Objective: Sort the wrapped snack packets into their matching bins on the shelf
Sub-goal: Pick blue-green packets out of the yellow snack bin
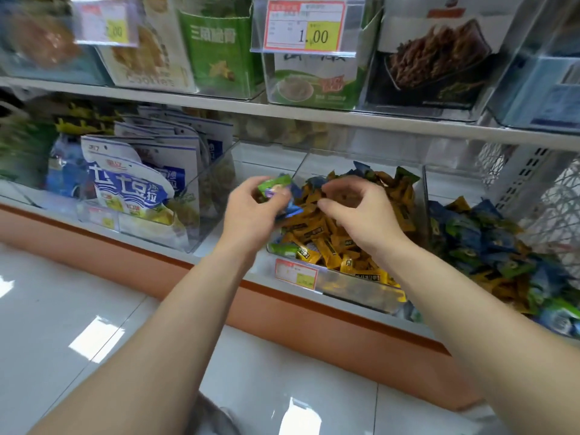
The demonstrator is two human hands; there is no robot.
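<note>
Near the middle of the frame the left hand [251, 211] has its fingers curled round a green packet [273, 186], with a blue packet [291, 209] gripped just beneath it. Both are raised over the left edge of the middle bin [332, 285]. This clear bin is heaped with yellow packets [342, 243] that carry small dark labels too blurred to read, and one stray green wrapper [282, 249] lies at its lower left corner. The right hand [357, 208] hovers over the same heap with thumb and fingers bent toward each other. I cannot tell whether it has hold of a packet. A red-bordered price tag [296, 273] with a yellow patch sits on the front of this bin, its figures unreadable. To the right, behind a clear divider, the right bin [424, 189] holds mixed packets [489, 243] in blue, green and yellow. To the left, a slanted clear bin [213, 196] holds white and blue pouches [131, 183] with large blue Chinese characters. Above the shelf edge [314, 113], at top centre, a larger price card [306, 25] reads "1.00" on its yellow square. Beside it stands a green bag [219, 48] with pale Chinese lettering, and a biscuit pack [147, 58] shows the blurred word "Cookies". A dark box [439, 58] at upper right pictures brown strips. Glossy white floor tiles [94, 309] fill the lower left.
</note>
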